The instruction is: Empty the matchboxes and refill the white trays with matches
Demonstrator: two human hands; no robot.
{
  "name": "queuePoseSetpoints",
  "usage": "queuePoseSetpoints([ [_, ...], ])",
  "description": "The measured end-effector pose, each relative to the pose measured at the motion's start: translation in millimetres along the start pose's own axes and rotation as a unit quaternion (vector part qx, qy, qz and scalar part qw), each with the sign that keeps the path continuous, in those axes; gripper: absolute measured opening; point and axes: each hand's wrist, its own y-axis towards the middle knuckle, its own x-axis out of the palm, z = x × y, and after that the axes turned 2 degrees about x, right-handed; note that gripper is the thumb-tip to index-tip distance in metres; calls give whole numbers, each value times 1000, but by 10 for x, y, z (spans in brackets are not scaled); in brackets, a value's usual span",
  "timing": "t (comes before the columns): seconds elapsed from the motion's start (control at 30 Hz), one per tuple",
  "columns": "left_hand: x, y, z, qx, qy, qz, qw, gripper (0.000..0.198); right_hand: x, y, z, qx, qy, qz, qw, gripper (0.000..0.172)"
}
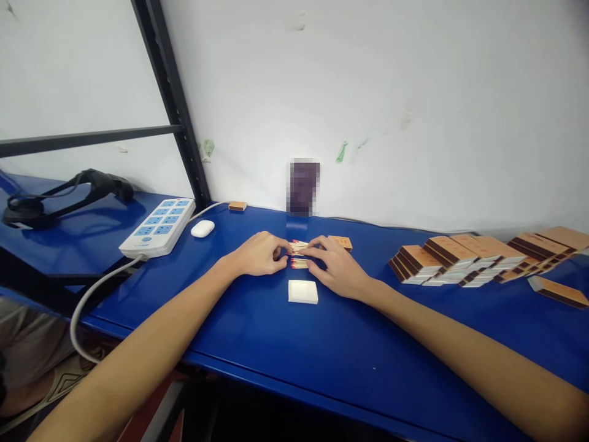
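Note:
Between my two hands, red-tipped matches lie in a small bundle on the blue tabletop, and a second group of matches lies just nearer to me. My left hand is curled, its fingertips against the red-headed ends of the farther bundle. From the other side, my right hand has its bent fingers at the plain ends, thumb close to the nearer group. A white matchbox tray sits in front of the matches. Partly hidden behind my right hand is an orange matchbox cover.
Stacked matchboxes stand on the right, with a single matchbox beside them. To the left are a white power strip, a white earbud case, a small matchbox and a black headset. A dark blurred rectangle leans at the wall.

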Motion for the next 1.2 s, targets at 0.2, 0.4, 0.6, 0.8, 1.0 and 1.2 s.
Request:
queuePoseSetpoints([
  [0.2, -5, 1, 16, 7, -18, -2, 1000, 29, 4, -3, 11, -1, -11, -5, 1000, 31],
  [0.4, 8, 0, 7, 10, -15, -7, 1000, 28, 5, -1, 17, -9, -9, -2, 1000, 29],
  [0.6, 34, 18, 21, 35, 49, 38, 997, 25, 5, 0, 15, -15, -6, -3, 1000, 31],
  [0.8, 78, 53, 8, 36, 42, 44, 997, 29, -10, 1, -5, -7, -13, -9, 1000, 31],
  [1.0, 126, 92, -22, 5, 48, 31, 998, 26, -4, 5, 1, -2, -8, -10, 1000, 31],
  [1.2, 140, 125, 10, -24, 20, 43, 999, 29, 0, 11, 4, -5, -11, -11, 1000, 31],
])
